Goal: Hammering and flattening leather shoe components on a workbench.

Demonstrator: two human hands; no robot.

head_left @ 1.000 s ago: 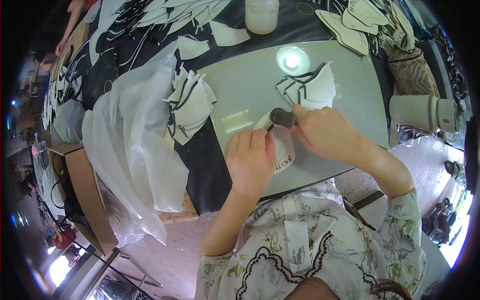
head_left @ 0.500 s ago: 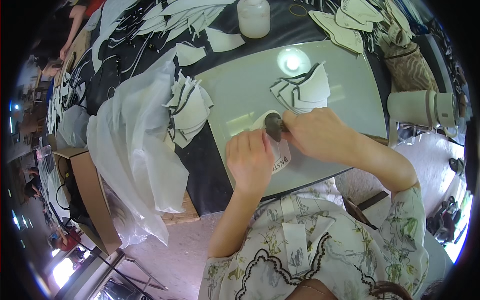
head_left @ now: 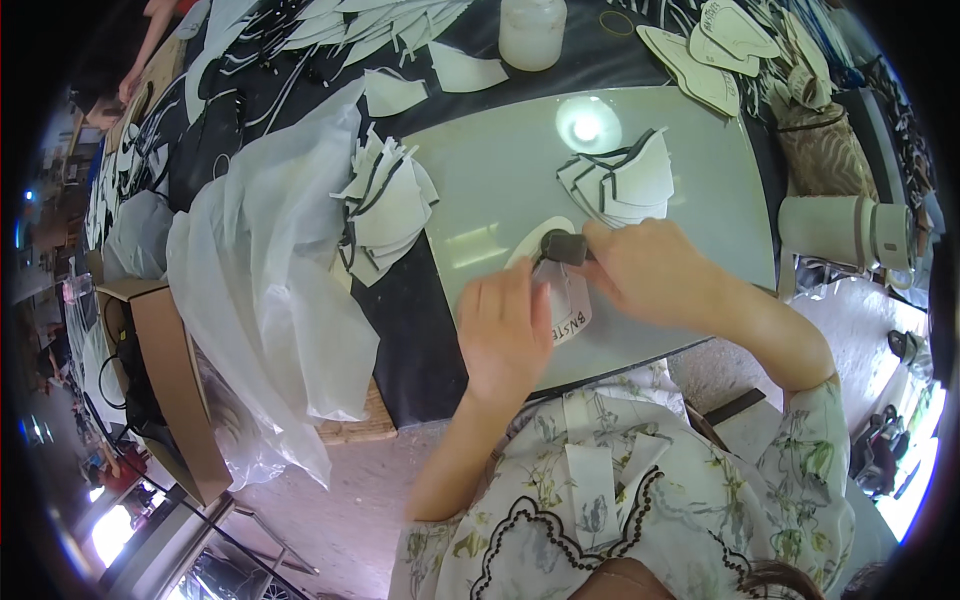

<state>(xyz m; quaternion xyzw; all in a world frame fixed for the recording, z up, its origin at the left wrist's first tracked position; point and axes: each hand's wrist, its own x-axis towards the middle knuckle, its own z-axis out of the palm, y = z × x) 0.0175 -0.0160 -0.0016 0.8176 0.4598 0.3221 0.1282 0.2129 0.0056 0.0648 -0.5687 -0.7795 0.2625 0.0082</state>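
Note:
A pale, round-ended pattern piece (head_left: 572, 318) with dark marks lies on the glossy board (head_left: 480, 180) between my hands. My right hand (head_left: 640, 265) is closed around one end of a small dark grey blocky piece (head_left: 566, 248), held over the pattern piece; its exact kind cannot be made out. On the pattern's left side rests my left hand (head_left: 505, 320), fingers together and bent, the fingertips by the dark piece. What they pinch, if anything, is hidden. Just beyond my right hand is a fanned stack of white dark-edged pieces (head_left: 640, 180).
Left of the board lie another stack of white pieces (head_left: 392, 215) and a crumpled translucent plastic bag (head_left: 275, 270). A cardboard box (head_left: 180, 370) stands further left. A white jar (head_left: 532, 35) and cream patterns (head_left: 695, 75) are behind. At right is a pale flask (head_left: 830, 232).
My right hand has turned the dark grey piece, which now shows a blocky side instead of a rounded, pointed one. The whole view has shifted slightly.

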